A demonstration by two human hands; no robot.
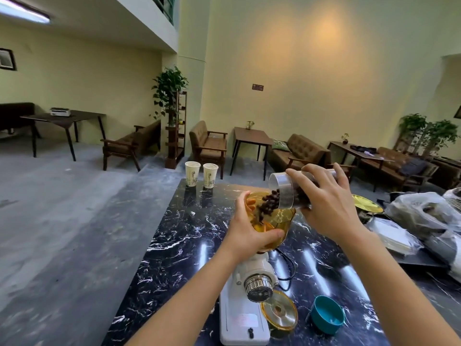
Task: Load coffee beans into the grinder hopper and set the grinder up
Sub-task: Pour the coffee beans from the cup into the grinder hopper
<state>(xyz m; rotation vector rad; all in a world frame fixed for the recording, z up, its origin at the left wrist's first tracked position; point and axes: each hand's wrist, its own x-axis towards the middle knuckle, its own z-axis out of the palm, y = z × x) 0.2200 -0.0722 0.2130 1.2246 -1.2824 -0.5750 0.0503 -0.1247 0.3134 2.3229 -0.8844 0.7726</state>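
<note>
Right grip [326,203] tilting jar [287,189]; beans [268,202] into hopper [282,218]

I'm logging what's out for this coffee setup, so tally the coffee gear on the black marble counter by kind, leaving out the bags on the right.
Paper cups: 2
Grinder: 1
Hopper: 1
Bean jar: 1
Amber lid: 1
Teal cap: 1
Total: 7

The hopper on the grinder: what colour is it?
Transparent amber-yellow; the hopper shows best in the head view.
</note>
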